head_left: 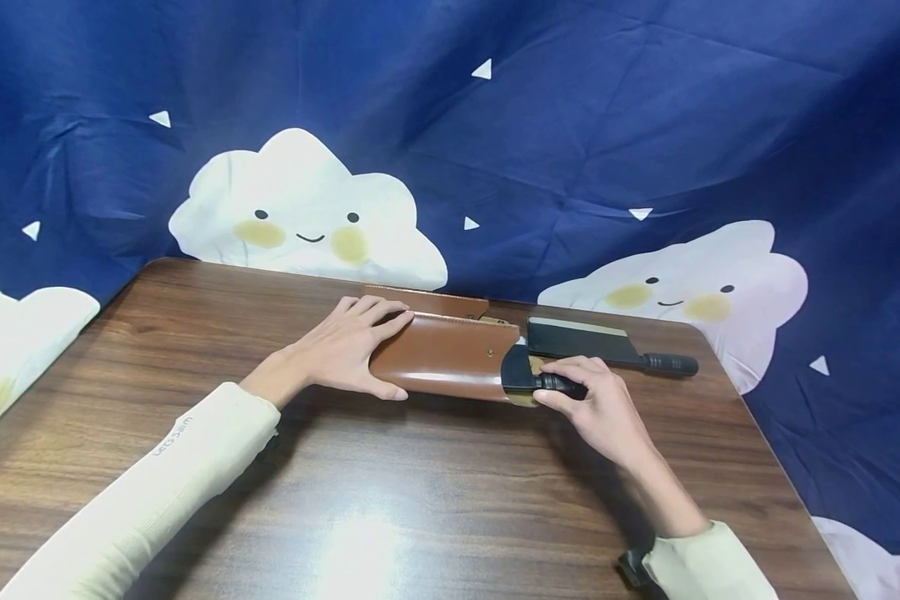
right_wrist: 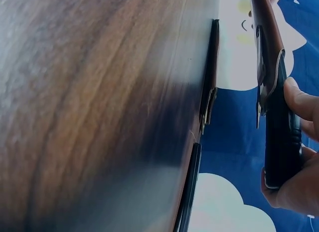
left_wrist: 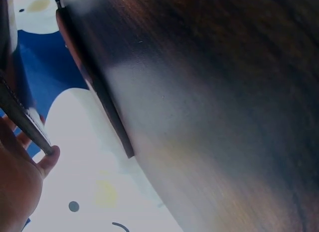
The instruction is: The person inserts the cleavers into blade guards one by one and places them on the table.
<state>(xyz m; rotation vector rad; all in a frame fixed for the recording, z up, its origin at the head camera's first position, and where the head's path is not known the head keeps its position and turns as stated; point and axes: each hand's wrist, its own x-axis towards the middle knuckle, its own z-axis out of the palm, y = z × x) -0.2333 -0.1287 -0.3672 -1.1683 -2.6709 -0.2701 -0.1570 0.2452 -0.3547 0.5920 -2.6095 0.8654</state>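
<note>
My left hand grips the closed end of a brown leather sheath, thumb on the near edge and fingers over the far one. Most of a cleaver's black blade is hidden inside the sheath, with only its rear part showing at the mouth. The cleaver's black ridged handle is held in my right hand, thumb and fingers around it. Both wrist views show the sheath and cleaver raised above the table.
Behind the held sheath, a second brown sheath lies along the table's far edge. To its right lies another cleaver with a black blade, its handle pointing right. A blue cloth with clouds hangs behind the wooden table.
</note>
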